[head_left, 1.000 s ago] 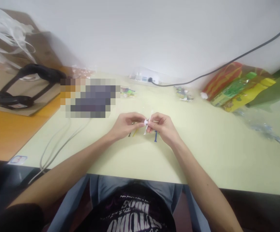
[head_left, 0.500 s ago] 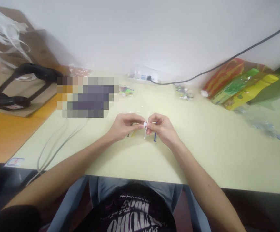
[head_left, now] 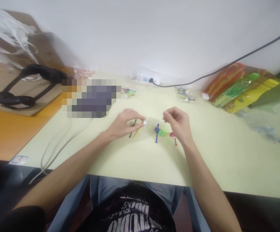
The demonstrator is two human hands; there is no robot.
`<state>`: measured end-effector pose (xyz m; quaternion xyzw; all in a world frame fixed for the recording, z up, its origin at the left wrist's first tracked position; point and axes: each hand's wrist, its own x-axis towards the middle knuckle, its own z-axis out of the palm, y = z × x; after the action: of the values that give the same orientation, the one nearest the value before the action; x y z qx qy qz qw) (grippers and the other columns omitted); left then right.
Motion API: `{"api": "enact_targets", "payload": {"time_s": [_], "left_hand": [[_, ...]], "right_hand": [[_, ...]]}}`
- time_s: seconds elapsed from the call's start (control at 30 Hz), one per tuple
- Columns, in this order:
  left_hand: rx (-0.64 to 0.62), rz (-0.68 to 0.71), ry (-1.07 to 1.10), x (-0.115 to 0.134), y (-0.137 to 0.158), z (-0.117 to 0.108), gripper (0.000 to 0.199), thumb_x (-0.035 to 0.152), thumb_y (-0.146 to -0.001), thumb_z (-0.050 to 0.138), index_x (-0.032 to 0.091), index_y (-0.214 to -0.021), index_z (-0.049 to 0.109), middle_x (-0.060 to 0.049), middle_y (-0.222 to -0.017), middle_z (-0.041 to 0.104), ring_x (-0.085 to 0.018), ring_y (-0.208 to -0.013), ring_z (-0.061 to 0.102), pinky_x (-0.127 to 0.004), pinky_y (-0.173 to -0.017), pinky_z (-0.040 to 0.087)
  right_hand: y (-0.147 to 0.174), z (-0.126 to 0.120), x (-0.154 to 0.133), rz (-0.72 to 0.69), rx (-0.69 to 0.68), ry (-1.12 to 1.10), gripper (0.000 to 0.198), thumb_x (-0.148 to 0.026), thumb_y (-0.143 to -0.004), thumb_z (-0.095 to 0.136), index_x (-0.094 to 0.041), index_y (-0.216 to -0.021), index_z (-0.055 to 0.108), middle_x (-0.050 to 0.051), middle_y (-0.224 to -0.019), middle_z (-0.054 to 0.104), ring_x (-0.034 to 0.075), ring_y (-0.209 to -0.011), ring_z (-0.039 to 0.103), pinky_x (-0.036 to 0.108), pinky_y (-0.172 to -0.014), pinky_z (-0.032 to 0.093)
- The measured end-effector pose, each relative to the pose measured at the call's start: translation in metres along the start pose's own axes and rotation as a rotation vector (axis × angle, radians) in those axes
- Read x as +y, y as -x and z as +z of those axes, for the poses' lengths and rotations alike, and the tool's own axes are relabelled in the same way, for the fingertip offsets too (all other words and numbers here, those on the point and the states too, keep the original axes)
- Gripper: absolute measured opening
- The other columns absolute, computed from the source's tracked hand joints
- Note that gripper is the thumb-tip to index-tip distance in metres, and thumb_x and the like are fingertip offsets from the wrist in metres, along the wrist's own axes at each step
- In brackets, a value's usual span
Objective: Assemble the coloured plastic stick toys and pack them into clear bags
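My left hand pinches a small white plastic piece between thumb and fingertips. Under those fingers lie a black stick-shaped piece and a yellow one. Apart from it, my right hand is raised with its fingertips pressed together; whether they hold anything is hidden. On the table between the hands lie a blue stick-shaped piece with a round part, a green round piece and a light green stick. A red stick-shaped piece with a round end sits below my right hand.
Small bagged colourful parts lie farther back, at left and right. A pixelated dark object and grey cables are on the left. A green bottle, a yellow bottle and clear plastic wrapping are on the right.
My hands have separated: the right has moved right and slightly up, while the left keeps the white piece. The white stick seen between them is no longer visible. Coloured pieces beneath are now uncovered.
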<state>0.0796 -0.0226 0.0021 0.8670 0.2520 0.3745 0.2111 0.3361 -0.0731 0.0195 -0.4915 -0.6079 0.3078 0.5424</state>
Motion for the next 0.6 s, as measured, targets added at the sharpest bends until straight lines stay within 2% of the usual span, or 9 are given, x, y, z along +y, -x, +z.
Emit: {"api": "enact_targets", "payload": {"time_s": [0.07, 0.13, 0.23, 0.3, 0.43, 0.5, 0.6], "left_hand": [[-0.093, 0.027, -0.104, -0.004, 0.001, 0.002, 0.019, 0.037, -0.097, 0.071, 0.025, -0.11, 0.078, -0.004, -0.098, 0.079, -0.021, -0.095, 0.069, -0.04, -0.101, 0.047], [-0.16, 0.042, -0.165, -0.008, 0.002, 0.005, 0.02, 0.038, -0.097, 0.069, 0.025, -0.11, 0.078, -0.004, -0.097, 0.078, -0.021, -0.095, 0.068, -0.041, -0.102, 0.044], [-0.215, 0.058, -0.207, -0.012, 0.003, 0.009, 0.019, 0.038, -0.098, 0.067, 0.024, -0.107, 0.078, -0.004, -0.098, 0.078, -0.021, -0.096, 0.068, -0.042, -0.105, 0.042], [-0.236, 0.056, -0.223, -0.015, 0.004, 0.011, 0.019, 0.038, -0.097, 0.067, 0.024, -0.105, 0.078, -0.004, -0.1, 0.078, -0.021, -0.098, 0.068, -0.042, -0.107, 0.04], [-0.273, 0.056, -0.224, -0.018, 0.006, 0.008, 0.019, 0.037, -0.097, 0.067, 0.025, -0.106, 0.078, -0.003, -0.104, 0.079, -0.023, -0.103, 0.067, -0.044, -0.112, 0.037], [-0.285, 0.064, -0.22, -0.016, 0.005, 0.007, 0.022, 0.038, -0.096, 0.068, 0.025, -0.112, 0.077, -0.004, -0.107, 0.079, -0.024, -0.106, 0.066, -0.046, -0.115, 0.035], [-0.269, 0.053, -0.207, -0.01, 0.004, 0.006, 0.04, 0.044, -0.094, 0.072, 0.025, -0.129, 0.071, -0.006, -0.118, 0.076, -0.026, -0.114, 0.063, -0.048, -0.115, 0.036]], "right_hand": [[-0.001, -0.008, 0.003, -0.117, -0.092, 0.29, 0.031, -0.052, -0.095, 0.07, -0.022, -0.085, 0.07, 0.004, -0.083, 0.073, 0.021, -0.08, 0.063, 0.037, -0.079, 0.047], [-0.001, -0.013, 0.006, -0.192, -0.251, 0.504, 0.027, -0.049, -0.096, 0.071, -0.023, -0.089, 0.072, 0.005, -0.091, 0.076, 0.024, -0.09, 0.064, 0.04, -0.089, 0.044], [0.0, -0.015, 0.011, -0.199, -0.455, 0.668, 0.019, -0.043, -0.095, 0.074, -0.024, -0.095, 0.074, 0.005, -0.096, 0.077, 0.026, -0.098, 0.064, 0.042, -0.096, 0.039], [0.001, -0.015, 0.012, -0.18, -0.524, 0.712, 0.016, -0.039, -0.092, 0.078, -0.024, -0.099, 0.075, 0.005, -0.1, 0.078, 0.027, -0.1, 0.064, 0.043, -0.097, 0.038], [0.001, -0.011, 0.014, -0.148, -0.573, 0.734, 0.012, -0.027, -0.089, 0.079, -0.023, -0.1, 0.075, 0.005, -0.1, 0.078, 0.027, -0.1, 0.064, 0.043, -0.096, 0.038], [0.001, -0.008, 0.014, -0.134, -0.577, 0.713, 0.008, -0.023, -0.09, 0.076, -0.023, -0.098, 0.074, 0.004, -0.099, 0.078, 0.027, -0.098, 0.064, 0.042, -0.094, 0.04], [0.002, -0.003, 0.013, -0.125, -0.531, 0.626, 0.007, -0.02, -0.093, 0.071, -0.023, -0.1, 0.072, 0.003, -0.098, 0.078, 0.025, -0.097, 0.064, 0.04, -0.093, 0.042]]}}
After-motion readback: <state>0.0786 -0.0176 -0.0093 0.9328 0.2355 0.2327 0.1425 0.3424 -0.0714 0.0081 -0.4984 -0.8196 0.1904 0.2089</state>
